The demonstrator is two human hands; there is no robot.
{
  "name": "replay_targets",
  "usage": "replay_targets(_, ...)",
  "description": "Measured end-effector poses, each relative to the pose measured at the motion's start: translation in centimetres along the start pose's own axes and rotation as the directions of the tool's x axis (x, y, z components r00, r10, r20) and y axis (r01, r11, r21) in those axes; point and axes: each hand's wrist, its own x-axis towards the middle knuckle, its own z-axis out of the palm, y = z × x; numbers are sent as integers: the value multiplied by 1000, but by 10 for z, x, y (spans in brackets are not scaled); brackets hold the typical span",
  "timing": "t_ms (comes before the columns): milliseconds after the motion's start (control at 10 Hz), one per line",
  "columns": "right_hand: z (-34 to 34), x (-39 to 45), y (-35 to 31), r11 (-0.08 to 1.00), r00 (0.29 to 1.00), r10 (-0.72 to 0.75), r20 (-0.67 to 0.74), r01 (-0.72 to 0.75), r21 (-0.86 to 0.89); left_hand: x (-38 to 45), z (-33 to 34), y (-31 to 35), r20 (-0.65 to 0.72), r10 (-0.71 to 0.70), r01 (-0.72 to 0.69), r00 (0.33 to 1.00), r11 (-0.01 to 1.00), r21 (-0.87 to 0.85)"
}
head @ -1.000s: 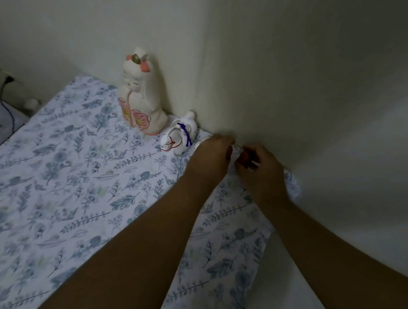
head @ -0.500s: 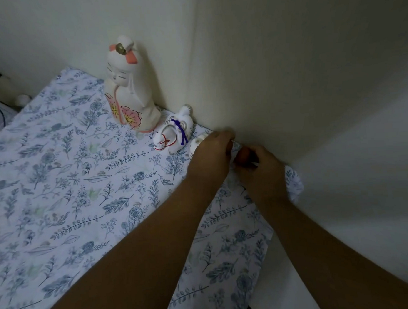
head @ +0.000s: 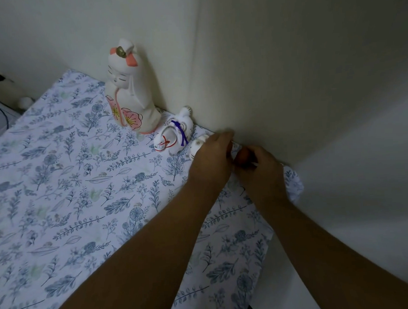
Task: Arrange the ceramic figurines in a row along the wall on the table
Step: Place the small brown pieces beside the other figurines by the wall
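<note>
Hands low at the table's right end, close against the wall (head: 288, 67). Left hand (head: 210, 161) cupped over a small white figurine (head: 196, 146), only its rounded left side showing past the knuckles; looks like a loose hold, fingers curled, firm grip not confirmable. Right hand (head: 260, 172) curled narrow, fingertips pinching something small and reddish-brown (head: 242, 154) between the two hands; identity too hidden to call. Against the frame a second ago: hands in nearly the same pose, same spot at the wall; apparent drift of the scene mostly head camera shift, not object travel. Small white figurine more exposed now than then, sitting just beside the horse figurine (head: 174, 139). Row so far, left to right along the wall: tall doll figurine (head: 131, 96) upright, touching or nearly touching the wall; horse figurine with purple ribbon just beside its base; small white figurine next. Floral tablecloth (head: 70, 185) otherwise bare of pieces. Reading: fine seating of the last pieces at the row's right end, task probably near done. Risk: cloth corner bunched by the right wrist, edge close, little room for another piece.
</note>
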Motion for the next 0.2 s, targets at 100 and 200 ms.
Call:
replay_targets(100, -5, -5, -10, 998, 1000, -26, -15, 25, -58, -7, -12, 3, -20, 33, -33, 999, 999, -13)
replay_targets(200, -16, -14, -15, 992, 995, -89, -35, 86, -93, -25, -25, 9, -27, 5, -7, 1000, 999, -47)
